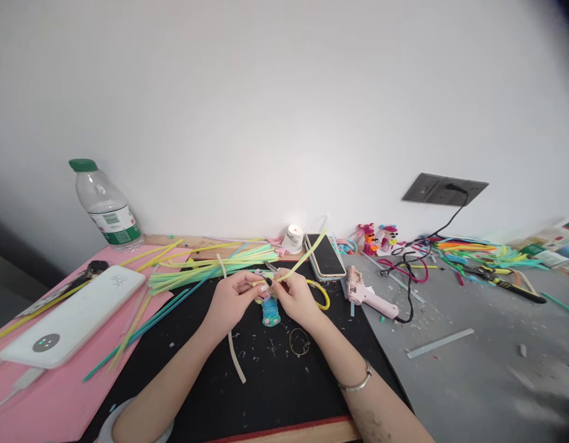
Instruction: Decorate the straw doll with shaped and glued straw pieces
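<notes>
Both hands meet over the black mat [284, 381], around a small pipe-cleaner figure [270, 312] with a blue body and a dark spot near its top. My left hand [229, 303] is closed, thumb and fingers pinching the figure's upper part. Closed as well, my right hand [294, 299] grips a pale yellow-green pipe cleaner [310, 251] that sticks up to the right. Fingers hide much of the figure's head. A cream pipe cleaner [237, 360] lies beside my left hand, and a thin ring [299, 342] lies below my right.
Pipe-cleaner bundles [183, 277] lie at left behind the hands. A phone [328, 257], white cup [293, 239] and pink glue gun [370, 296] stand or lie to the right, with pliers [501, 280] farther off. A power bank [76, 317] and bottle [109, 209] are left.
</notes>
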`<state>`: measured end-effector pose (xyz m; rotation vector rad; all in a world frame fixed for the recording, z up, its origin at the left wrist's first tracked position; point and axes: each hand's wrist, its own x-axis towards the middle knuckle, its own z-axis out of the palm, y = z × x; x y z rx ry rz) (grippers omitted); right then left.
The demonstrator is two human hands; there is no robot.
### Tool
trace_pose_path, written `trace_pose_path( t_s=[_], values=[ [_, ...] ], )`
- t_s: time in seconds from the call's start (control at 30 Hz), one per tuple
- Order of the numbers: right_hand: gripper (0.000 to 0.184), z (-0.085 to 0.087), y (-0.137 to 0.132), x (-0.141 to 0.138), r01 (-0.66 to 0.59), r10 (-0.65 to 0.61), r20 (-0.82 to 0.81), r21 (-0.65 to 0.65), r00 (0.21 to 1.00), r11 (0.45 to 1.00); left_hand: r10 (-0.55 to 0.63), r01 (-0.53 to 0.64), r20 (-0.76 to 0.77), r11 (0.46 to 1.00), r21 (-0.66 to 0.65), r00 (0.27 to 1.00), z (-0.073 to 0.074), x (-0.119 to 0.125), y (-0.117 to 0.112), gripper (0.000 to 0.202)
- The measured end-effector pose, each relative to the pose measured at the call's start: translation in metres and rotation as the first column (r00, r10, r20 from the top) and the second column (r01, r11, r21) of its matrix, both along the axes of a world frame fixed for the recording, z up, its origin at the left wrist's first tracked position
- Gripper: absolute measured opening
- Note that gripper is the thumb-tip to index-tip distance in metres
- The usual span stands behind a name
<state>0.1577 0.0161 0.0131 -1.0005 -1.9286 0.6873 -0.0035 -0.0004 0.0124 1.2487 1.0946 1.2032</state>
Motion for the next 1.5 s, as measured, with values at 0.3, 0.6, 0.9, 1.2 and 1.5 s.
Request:
trace_pose_path(
  t_s=[0.3, 0.6, 0.9, 1.2, 1.5],
  values=[
    [0.025, 0.003, 0.005, 0.006, -0.224, 0.173, -0.235, -0.214, 0.956, 0.951, -0.056, 0.081, 0.166, 0.985, -0.151, 0.985, 0.009, -0.006, 0.000, 0.023],
    [0.021, 0.008, 0.002, 0.009, -0.467, 0.242, -0.526, -0.351, 0.816, 0.812, -0.142, 0.383, 0.514, 0.833, -0.400, 0.846, 0.002, -0.019, 0.003, 0.017],
    [0.024, 0.009, 0.001, 0.010, -0.534, 0.244, -0.582, -0.401, 0.776, 0.744, -0.075, 0.412, 0.563, 0.762, -0.500, 0.823, 0.009, -0.015, -0.001, 0.013],
    [0.017, 0.007, -0.001, 0.002, -0.349, 0.128, -0.539, -0.331, 0.833, 0.877, -0.125, 0.357, 0.484, 0.833, -0.423, 0.866, 0.002, -0.011, -0.001, 0.013],
    [0.021, 0.002, 0.000, 0.001, -0.074, 0.018, -0.224, -0.243, 0.974, 0.967, -0.080, 0.197, 0.325, 0.918, -0.345, 0.942, 0.002, -0.004, -0.001, 0.021]
  ],
)
